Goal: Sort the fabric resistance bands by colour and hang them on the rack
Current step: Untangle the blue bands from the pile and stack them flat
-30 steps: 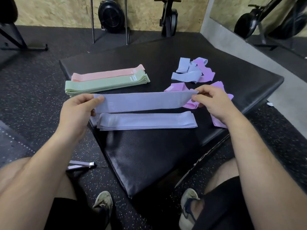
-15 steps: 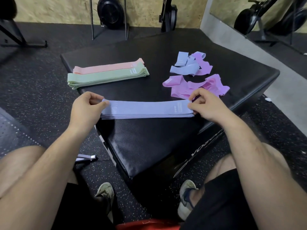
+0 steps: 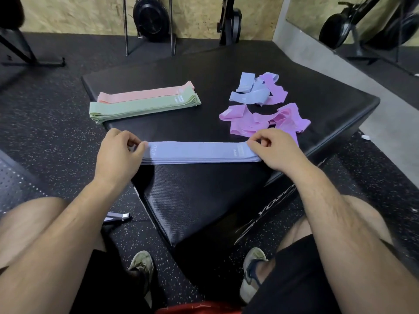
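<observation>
Gym corner with chipboard wall (image 3: 204,17).
Black speckled rubber floor (image 3: 56,123) (white flecks), padded black box (image 3: 204,196), mirror (image 3: 306,10) at right.

Diffuse, moderately dim indoor light from above, giving soft, weak shadows; the matte black pad (image 3: 204,200) carries a pale sheen on its near corner. Wide-angle distortion bends the pad's edges and stretches everything toward the frame borders. The lilac band stack (image 3: 199,152) at centre is sharp, whereas the far wall (image 3: 90,12) and the upper corners are slightly smeared by blur.
</observation>
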Demonstrator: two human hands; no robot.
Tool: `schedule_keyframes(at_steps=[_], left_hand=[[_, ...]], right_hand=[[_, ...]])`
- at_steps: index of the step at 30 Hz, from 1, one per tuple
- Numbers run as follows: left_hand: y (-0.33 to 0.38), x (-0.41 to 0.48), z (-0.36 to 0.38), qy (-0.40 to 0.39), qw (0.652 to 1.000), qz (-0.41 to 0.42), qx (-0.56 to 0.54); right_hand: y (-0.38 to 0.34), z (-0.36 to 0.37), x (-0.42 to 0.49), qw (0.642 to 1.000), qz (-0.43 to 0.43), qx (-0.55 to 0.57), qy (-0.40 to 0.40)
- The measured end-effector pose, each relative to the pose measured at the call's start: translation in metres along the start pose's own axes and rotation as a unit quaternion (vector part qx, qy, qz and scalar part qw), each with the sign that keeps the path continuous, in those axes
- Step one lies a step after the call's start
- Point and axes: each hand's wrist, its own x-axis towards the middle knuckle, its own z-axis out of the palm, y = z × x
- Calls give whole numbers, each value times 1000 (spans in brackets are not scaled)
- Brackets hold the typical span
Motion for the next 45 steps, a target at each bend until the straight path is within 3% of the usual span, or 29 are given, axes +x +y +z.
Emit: schedule_keyframes(at_steps=[5,12,17,21,25,29,33,39,45], left_hand=[[28,2,14,56,996,60,41],[108,25,65,-9,983,175,-49],[161,70,105,-88,966,226,-87],[200,115,144,-165,959,224,-45],[222,158,180,-249,949,193,27],[230,194,212,-318,936,153,18],[245,230,245,-334,932,136,-34],[267,246,277,-300,932,152,139],[268,254,275,-263,945,160,105]], right_hand=[[-7,4,6,999,-4,29,28],[-15,8,35,998,-11,-2,58],[-6,1,64,993,37,-18,110],[0,3,78,988,92,-24,119],[1,3,90,989,89,-29,117],[7,3,99,989,105,-29,102],[12,7,109,987,118,-23,108],[15,7,117,986,112,-8,123],[18,5,114,986,121,-18,109]])
